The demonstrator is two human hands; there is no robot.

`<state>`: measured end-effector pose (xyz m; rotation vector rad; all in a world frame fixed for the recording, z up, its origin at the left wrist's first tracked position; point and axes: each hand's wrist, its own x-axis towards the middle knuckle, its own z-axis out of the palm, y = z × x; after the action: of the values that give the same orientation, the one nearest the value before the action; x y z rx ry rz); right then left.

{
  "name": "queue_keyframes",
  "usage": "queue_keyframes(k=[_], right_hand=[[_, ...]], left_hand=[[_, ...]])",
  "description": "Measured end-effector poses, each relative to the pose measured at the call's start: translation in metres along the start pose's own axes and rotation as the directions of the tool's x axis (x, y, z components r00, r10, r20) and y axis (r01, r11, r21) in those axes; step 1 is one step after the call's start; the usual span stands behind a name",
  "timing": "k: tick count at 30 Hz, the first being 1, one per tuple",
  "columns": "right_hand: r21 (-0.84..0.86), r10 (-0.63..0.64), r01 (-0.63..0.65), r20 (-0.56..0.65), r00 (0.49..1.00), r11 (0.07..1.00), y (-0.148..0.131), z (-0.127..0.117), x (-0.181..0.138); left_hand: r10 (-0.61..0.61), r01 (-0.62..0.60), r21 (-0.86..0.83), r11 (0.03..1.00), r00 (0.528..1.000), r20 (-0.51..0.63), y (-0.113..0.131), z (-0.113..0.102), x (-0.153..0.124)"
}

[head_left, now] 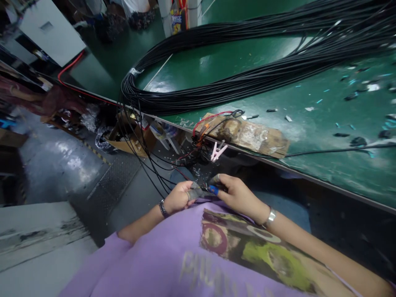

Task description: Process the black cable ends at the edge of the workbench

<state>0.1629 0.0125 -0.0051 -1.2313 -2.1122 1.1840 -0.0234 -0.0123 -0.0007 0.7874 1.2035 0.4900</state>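
Observation:
My left hand, grey coverings on its fingertips, is closed in a pinch close to my body. It grips the end of a black cable, though the fingers hide most of it. Thin wire ends show between the two hands. Facing it, my right hand is also closed, with grey and blue wraps on its fingers, and pinches at these wires. Several black cable strands hang from a long bundle of black cable on the green table and run down toward my left hand.
At the table edge lies a worn wooden block with red and black leads and a pale pink clip. Cable scraps are scattered on the right. Below the edge stands a cardboard box. A white cabinet is at upper left.

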Motion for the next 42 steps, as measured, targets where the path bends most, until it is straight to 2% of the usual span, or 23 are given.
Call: queue_keyframes(k=[2,4,6,8,10,12,13,15,16,17,18,20,23,28,32,36,39,41,42], right_hand=[[-0.354,-0.114,0.113,0.017,0.993,0.928,-0.005,0.000,-0.001],[-0.576,-0.180,0.168,0.036,0.983,0.800,-0.011,0.000,-0.001],[-0.649,-0.197,0.172,0.035,0.980,0.741,-0.017,-0.001,0.001],[-0.600,-0.180,0.144,0.000,0.984,0.787,-0.018,-0.002,0.002],[-0.391,-0.118,0.091,-0.046,0.992,0.916,-0.016,-0.004,0.003],[0.005,0.019,-0.019,-0.049,0.999,1.000,-0.010,-0.004,0.004],[0.234,0.105,-0.099,-0.014,0.994,0.967,-0.007,-0.003,0.004],[0.591,0.260,-0.267,0.100,0.960,0.761,-0.001,0.000,0.004],[0.683,0.306,-0.322,0.150,0.940,0.656,0.002,0.002,0.004],[0.730,0.335,-0.348,0.172,0.926,0.588,0.003,0.003,0.004],[0.741,0.346,-0.349,0.168,0.923,0.573,0.004,0.004,0.004],[0.692,0.322,-0.293,0.092,0.942,0.660,0.003,0.002,0.004],[0.544,0.209,-0.160,-0.029,0.978,0.824,0.002,-0.005,0.004],[0.294,0.004,0.012,-0.052,0.999,0.956,0.004,-0.011,0.004],[0.040,-0.142,0.142,-0.010,0.990,0.989,0.004,-0.011,0.001],[-0.125,-0.217,0.222,0.050,0.975,0.967,-0.005,-0.018,0.001],[-0.043,-0.179,0.189,0.185,0.966,0.981,-0.011,-0.024,0.002],[0.189,-0.095,0.037,0.308,0.947,0.981,-0.009,-0.023,0.003],[0.333,-0.045,-0.085,0.364,0.930,0.939,-0.007,-0.021,0.003]], left_hand=[[0.001,0.002,0.056,0.998,0.999,-0.046,0.000,0.002,0.001],[-0.005,0.011,0.086,0.996,0.997,-0.072,0.000,0.006,0.004],[-0.013,0.019,0.095,0.995,0.998,-0.067,0.000,0.009,0.008],[-0.033,0.038,0.097,0.995,0.998,-0.053,0.001,0.011,0.010],[-0.062,0.066,0.082,0.994,0.997,-0.050,0.002,0.012,0.010],[-0.069,0.070,0.032,0.997,0.997,-0.040,0.005,0.011,0.008],[-0.060,0.060,0.001,0.998,0.998,-0.022,0.006,0.011,0.007],[-0.036,0.038,-0.049,0.998,0.999,0.028,0.009,0.008,0.006],[-0.032,0.035,-0.058,0.998,0.998,0.057,0.010,0.007,0.005],[-0.032,0.037,-0.057,0.998,0.996,0.083,0.011,0.005,0.005],[-0.036,0.041,-0.051,0.998,0.994,0.104,0.011,0.004,0.006],[-0.043,0.050,-0.048,0.998,0.991,0.128,0.011,0.000,0.006],[-0.045,0.054,-0.064,0.997,0.989,0.140,0.010,-0.003,0.007],[-0.069,0.086,-0.096,0.992,0.984,0.167,0.008,-0.002,0.006],[-0.081,0.092,-0.060,0.994,0.983,0.162,0.009,-0.004,0.007],[-0.079,0.051,0.169,0.984,0.984,0.161,0.012,-0.008,0.009],[0.049,-0.121,0.411,0.904,0.982,0.181,0.015,-0.008,0.008],[0.208,-0.280,0.538,0.795,0.959,0.191,0.017,-0.007,0.007],[0.279,-0.349,0.562,0.750,0.937,0.210,0.017,-0.006,0.007]])
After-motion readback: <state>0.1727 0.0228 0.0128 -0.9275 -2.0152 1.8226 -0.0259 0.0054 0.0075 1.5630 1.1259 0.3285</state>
